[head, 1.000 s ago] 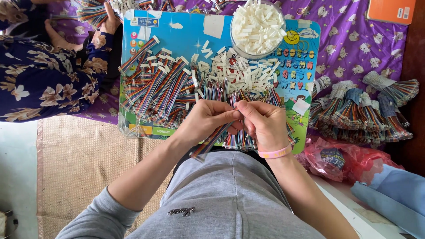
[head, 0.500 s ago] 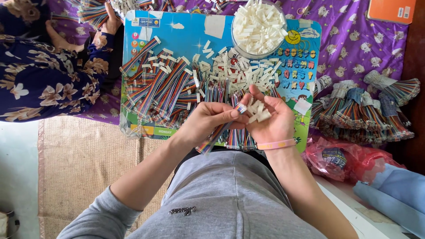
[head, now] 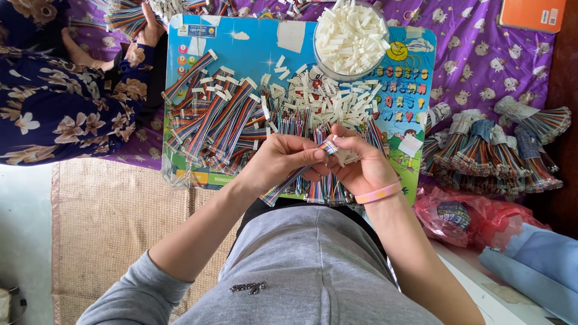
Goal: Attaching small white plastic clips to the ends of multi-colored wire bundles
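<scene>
Your left hand (head: 283, 161) is gripping a rainbow ribbon cable (head: 296, 177) over the near edge of the blue play board (head: 247, 51), while your right hand (head: 361, 165) is cupping white connectors (head: 348, 156), fingertips pinching at the cable's tip, a bowl of connectors (head: 350, 37) sitting at the far edge.

A bowl (head: 351, 37) of connector housings is set at the far right of the board (head: 253, 45), with loose housings (head: 328, 102) scattered just before it and finished cable assemblies (head: 211, 123) piled to their left. The left hand (head: 280, 161) and right hand (head: 361, 165) are held together over the board's near edge, a ribbon cable (head: 295, 180) pinched between them. Bundled cables (head: 494, 150) are laid on the cloth (head: 481, 60) to the right of the board, a plastic bag (head: 475, 216) nearer than them, and a woven mat (head: 114, 222) lies to the near left.
</scene>
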